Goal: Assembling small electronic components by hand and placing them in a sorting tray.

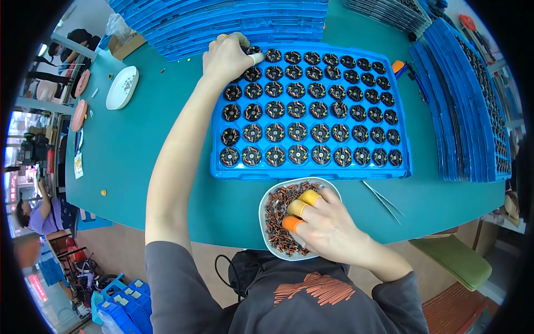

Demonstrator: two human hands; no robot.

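A blue tray (311,171) holds rows of round black parts (297,132) with small red, yellow and metallic bits on them. At its far left corner, my left hand (225,61) bends its fingers and thumb about a round part; finger cots cover some fingertips, and what it grips is mostly hidden. In front of the tray, a white bowl (263,220) is full of small copper-coloured coil pieces (281,236). My right hand (328,225), with yellow and orange finger cots, reaches into it with curled fingers. Its fingertips are hidden among the pieces.
Metal tweezers (382,201) lie right of the bowl. Stacked blue trays stand behind (233,25) and at the right (461,106). Orange-handled pliers (400,69) lie between. A white dish (122,88) sits at the left of the green table (128,167).
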